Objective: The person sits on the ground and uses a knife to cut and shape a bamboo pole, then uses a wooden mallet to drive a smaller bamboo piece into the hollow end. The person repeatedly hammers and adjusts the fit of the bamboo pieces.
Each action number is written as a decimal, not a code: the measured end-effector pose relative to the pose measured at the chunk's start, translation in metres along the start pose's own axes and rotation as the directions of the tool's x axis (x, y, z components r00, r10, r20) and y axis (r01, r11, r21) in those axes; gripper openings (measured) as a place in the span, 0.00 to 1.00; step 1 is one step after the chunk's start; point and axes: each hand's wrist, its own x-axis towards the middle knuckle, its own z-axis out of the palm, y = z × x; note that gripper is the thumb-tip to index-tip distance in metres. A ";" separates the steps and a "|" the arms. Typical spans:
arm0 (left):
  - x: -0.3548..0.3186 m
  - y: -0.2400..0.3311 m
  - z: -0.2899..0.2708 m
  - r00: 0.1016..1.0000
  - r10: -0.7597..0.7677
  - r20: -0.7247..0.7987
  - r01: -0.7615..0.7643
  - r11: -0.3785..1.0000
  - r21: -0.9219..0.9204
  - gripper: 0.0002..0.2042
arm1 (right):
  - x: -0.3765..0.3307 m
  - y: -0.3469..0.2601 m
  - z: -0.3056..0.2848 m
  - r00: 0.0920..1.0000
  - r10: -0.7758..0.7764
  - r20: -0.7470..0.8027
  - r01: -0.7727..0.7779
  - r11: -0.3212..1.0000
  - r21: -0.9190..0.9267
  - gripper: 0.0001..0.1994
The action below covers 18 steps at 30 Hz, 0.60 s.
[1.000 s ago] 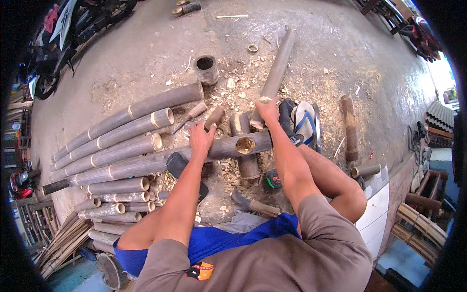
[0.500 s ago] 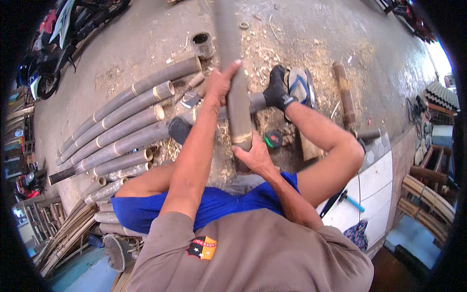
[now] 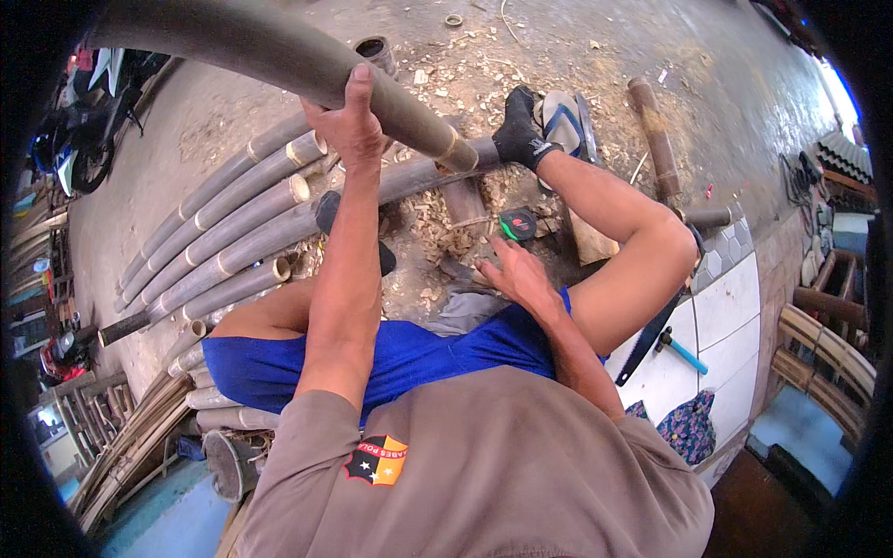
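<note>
**Bamboo pole up in left hand, work looks part-way**

Floor [image 3: 586,56]: chips all over, so I'd say plenty of cutting is done.

Bamboo pole [image 3: 279,46]: off the floor, slanting from upper left down to its near end by the right foot [image 3: 521,139]. Left hand [image 3: 353,130] grips it alone, thumb over the top. Not set down yet. Its near end overlaps the braced pole [image 3: 409,179]; can't tell if they touch.

Row of long poles [image 3: 260,210], left side: full lengths, look like stock left to work.

Short pieces: brown length [image 3: 657,139] at right, wide stub [image 3: 377,56] up top, another section [image 3: 465,202] under the braced pole. Probably cut already.

Saw [image 3: 649,342] and hammer [image 3: 684,352] lie on the tiles, not in use.

Right hand [image 3: 524,275]: fingers loosely spread, nothing visible in it. Tape measure [image 3: 519,223] just beyond the fingertips; contact unclear.

Smallest: an offcut ring [image 3: 454,20], far side.
</note>
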 end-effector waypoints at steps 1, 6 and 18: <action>-0.001 -0.002 0.002 1.000 0.007 0.017 -0.007 1.000 0.001 0.27 | -0.001 -0.002 -0.003 1.000 0.001 0.013 -0.001 1.000 -0.003 0.28; -0.008 -0.009 0.002 0.994 0.016 0.104 -0.025 0.996 0.082 0.32 | -0.004 0.004 -0.008 1.000 -0.014 -0.003 0.014 1.000 -0.023 0.27; -0.028 0.006 0.041 0.975 0.035 0.220 -0.119 0.918 0.377 0.34 | 0.075 -0.051 -0.124 0.942 -0.151 -0.299 0.210 0.962 0.176 0.30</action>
